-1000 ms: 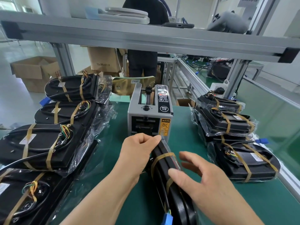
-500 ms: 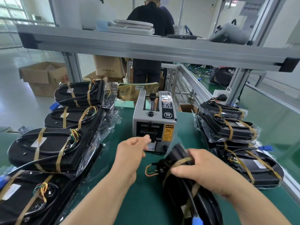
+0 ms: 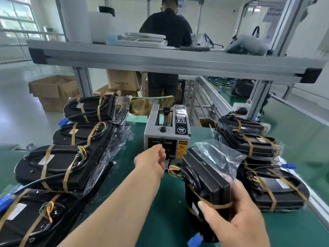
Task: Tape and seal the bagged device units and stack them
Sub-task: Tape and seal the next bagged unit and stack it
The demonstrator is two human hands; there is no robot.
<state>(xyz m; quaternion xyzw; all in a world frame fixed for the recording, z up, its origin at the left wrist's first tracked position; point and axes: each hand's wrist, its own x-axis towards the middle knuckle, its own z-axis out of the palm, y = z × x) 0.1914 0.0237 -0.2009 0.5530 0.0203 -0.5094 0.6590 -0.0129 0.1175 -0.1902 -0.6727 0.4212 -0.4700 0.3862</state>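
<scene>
Pushed farther forward than half a second ago with the left hand (image 3: 153, 159), right up to the front slot of the tape dispenser (image 3: 167, 130). Swung up on end and drawn nearer with the right hand (image 3: 236, 216): the bagged unit (image 3: 204, 177).

Curls the left fingers in at the slot, fingertips hidden against it; cannot tell whether any tape is pinched. Grips the bagged unit from its right side, thumb laid across the tan strap on the near face, fingers wrapped behind. Holds it tilted, just right of the left hand and close to the dispenser's front corner, over the green mat (image 3: 170, 202); cannot tell whether touching it.

Toward the left wrist, a loop of coloured wires (image 3: 173, 170) poking from the unit. Beyond the right fingers, loose clear bag film (image 3: 220, 157) flaring upward. Just below the right thumb, a blue plug (image 3: 195, 241).

Left of the left arm, a row of strapped units (image 3: 58, 166) lying flat. Right of the right hand, a stack of strapped units (image 3: 258, 145). Beyond both hands, above the dispenser, an aluminium shelf rail (image 3: 160, 59), and past it a person in dark clothes (image 3: 165, 29), back turned.
</scene>
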